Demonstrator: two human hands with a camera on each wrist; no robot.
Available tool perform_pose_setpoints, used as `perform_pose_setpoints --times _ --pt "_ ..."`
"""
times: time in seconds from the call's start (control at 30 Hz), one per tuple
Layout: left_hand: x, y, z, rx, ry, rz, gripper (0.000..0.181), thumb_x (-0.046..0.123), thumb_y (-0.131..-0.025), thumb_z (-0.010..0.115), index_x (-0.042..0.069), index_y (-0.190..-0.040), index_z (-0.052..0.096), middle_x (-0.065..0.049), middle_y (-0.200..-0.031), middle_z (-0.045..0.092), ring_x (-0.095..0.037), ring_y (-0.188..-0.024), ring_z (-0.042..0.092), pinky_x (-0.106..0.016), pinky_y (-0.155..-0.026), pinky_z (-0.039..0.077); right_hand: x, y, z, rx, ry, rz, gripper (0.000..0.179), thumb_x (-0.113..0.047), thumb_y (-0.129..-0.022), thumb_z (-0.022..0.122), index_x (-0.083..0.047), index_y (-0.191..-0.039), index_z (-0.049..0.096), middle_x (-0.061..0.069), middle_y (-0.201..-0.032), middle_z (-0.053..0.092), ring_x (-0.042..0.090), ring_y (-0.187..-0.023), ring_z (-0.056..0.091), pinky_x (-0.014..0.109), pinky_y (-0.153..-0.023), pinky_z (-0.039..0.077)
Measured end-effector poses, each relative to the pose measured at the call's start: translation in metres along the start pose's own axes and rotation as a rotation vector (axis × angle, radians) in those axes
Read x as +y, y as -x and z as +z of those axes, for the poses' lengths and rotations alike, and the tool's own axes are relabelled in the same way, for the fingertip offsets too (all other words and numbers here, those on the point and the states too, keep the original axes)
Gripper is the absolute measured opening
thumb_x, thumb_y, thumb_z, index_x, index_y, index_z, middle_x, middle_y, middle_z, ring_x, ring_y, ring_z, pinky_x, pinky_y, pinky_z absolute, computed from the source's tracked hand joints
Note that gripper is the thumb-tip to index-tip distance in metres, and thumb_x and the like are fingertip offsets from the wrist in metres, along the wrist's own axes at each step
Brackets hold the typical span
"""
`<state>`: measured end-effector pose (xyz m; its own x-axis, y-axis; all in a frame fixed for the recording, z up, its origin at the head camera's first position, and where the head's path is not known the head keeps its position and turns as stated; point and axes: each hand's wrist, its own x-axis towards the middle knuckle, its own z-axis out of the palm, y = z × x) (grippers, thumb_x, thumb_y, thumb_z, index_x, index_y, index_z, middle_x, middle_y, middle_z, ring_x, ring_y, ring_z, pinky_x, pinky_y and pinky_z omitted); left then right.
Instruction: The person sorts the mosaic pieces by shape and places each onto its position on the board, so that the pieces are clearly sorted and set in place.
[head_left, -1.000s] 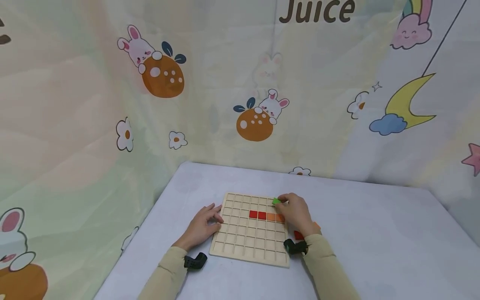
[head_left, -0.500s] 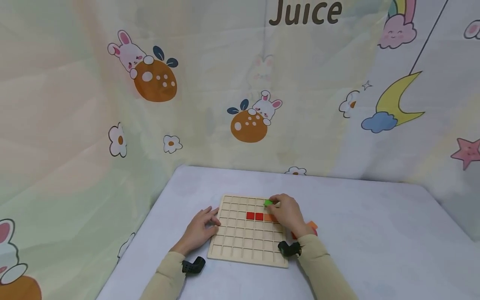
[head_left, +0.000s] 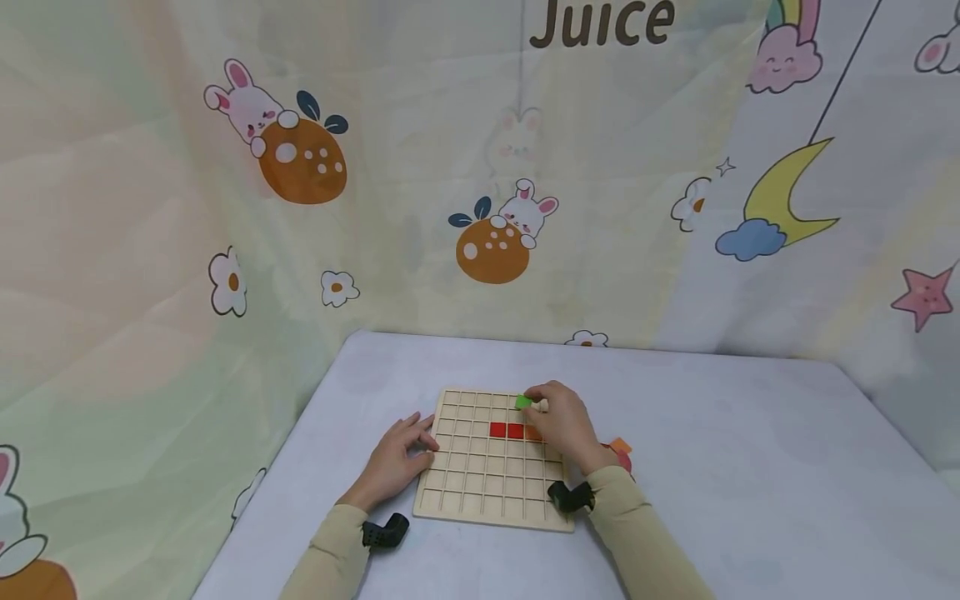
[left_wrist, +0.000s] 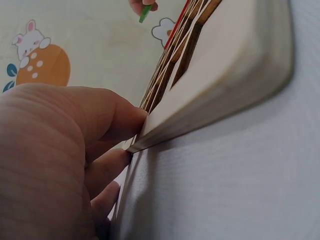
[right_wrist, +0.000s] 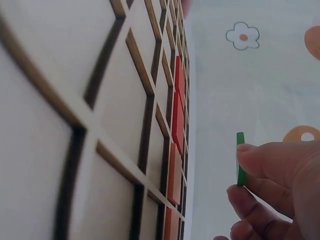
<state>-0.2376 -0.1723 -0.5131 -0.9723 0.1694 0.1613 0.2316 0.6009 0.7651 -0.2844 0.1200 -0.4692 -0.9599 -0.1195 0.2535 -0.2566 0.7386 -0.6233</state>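
A pale wooden grid board point(head_left: 480, 485) lies on the white table. My left hand point(head_left: 396, 460) rests at its left edge, thumb and fingertips touching the rim and fingers fairly straight. Between thumb and fingers, my right hand point(head_left: 566, 423) pinches a small green tile point(head_left: 522, 402) near the board's far rows. The right wrist view shows this green tile point(right_wrist: 241, 165) raised apart from the grid. Two red tiles point(head_left: 506, 430) sit side by side in one row, with orange tiles point(right_wrist: 174, 175) beside them. The right hand partly hides these orange tiles in the head view.
Loose orange point(head_left: 621, 445) and red point(head_left: 625, 460) pieces lie right of the board, partly behind the right forearm. A patterned cloth point(head_left: 420, 167) hangs behind the table. Black wrist-worn devices point(head_left: 386, 531) sit at both cuffs.
My right hand has moved left along the far part of the board with the green tile. The left hand stays at the board's edge. The head view has shifted slightly.
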Motion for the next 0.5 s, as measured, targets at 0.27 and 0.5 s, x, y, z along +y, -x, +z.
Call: perform_pose_setpoints --times 0.27,0.5 --pt "-0.0033 -0.0011 0.0023 0.007 -0.004 0.013 0.018 0.010 -0.083 0.070 0.028 -0.083 0.065 -0.004 -0.146 0.051 -0.031 -0.145 0.028 -0.054 -0.120 0.014 -0.0015 0.0006 0.0056 -0.003 -0.005 -0.025 0.022 -0.020 -0.084 0.075 -0.011 -0.105 0.073 0.000 -0.100 0.064 0.019 -0.093 0.060 0.040 -0.081 0.056" --pt "-0.0033 -0.0011 0.0016 0.007 -0.006 0.027 0.019 0.009 -0.084 0.070 0.027 -0.083 0.065 -0.004 -0.145 0.051 -0.033 -0.145 0.028 -0.054 -0.120 0.014 -0.0058 0.0014 0.0087 -0.052 -0.005 -0.060 0.024 -0.019 -0.084 0.073 -0.011 -0.107 0.073 -0.002 -0.100 0.066 0.019 -0.097 0.061 0.039 -0.085 0.054"
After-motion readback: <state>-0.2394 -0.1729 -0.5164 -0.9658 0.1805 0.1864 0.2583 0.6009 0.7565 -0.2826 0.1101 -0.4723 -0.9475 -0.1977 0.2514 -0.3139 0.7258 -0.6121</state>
